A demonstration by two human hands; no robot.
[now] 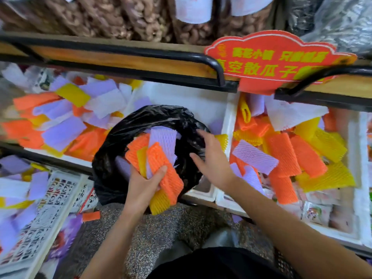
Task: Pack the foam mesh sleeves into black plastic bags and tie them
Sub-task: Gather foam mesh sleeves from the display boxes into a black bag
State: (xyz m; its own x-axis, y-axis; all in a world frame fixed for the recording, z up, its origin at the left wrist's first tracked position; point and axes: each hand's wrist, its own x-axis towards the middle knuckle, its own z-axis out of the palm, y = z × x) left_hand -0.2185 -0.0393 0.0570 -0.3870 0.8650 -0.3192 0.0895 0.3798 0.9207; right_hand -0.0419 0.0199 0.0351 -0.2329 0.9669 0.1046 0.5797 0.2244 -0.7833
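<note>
A black plastic bag (112, 158) stands open in the middle, leaning against a white foam box (229, 117). My left hand (143, 188) grips a bunch of orange, yellow and purple foam mesh sleeves (161, 164) at the bag's mouth. My right hand (213, 160) is spread open at the bag's right rim, fingers straight, holding nothing. More loose foam mesh sleeves (291, 154) lie heaped in the box on the right, and another pile of sleeves (60, 117) fills the box on the left.
A wooden shelf with a black metal rail (141, 55) runs overhead, carrying a red sign (271, 59). A white lattice crate (46, 216) stands at lower left. Packaged goods (318, 212) lie in the right box's front. The speckled floor (153, 234) is below.
</note>
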